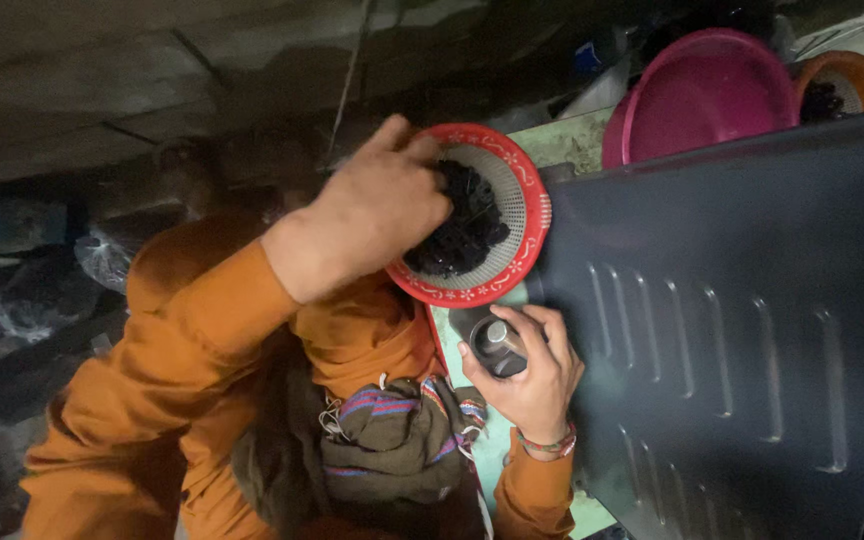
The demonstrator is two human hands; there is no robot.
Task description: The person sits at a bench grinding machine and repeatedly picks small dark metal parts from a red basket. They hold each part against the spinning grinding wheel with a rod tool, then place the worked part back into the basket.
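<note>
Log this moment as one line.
left hand: in red basket, on dark bits | right hand: holding small cup

Magenta basin (702, 95); orange bowl (852, 80); dark ribbed metal panel (752, 330); striped cloth (402, 430).

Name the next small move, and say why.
Probably carry a pinch of the dark pieces from the red basket to the small container: the left hand is in the pile, and the right hand holds the container beside the basket.

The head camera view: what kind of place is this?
Probably a small, dim home workshop or food-preparation corner. A red strainer basket of dark pieces, plastic basins and a grey metal machine cover crowd the space.
</note>
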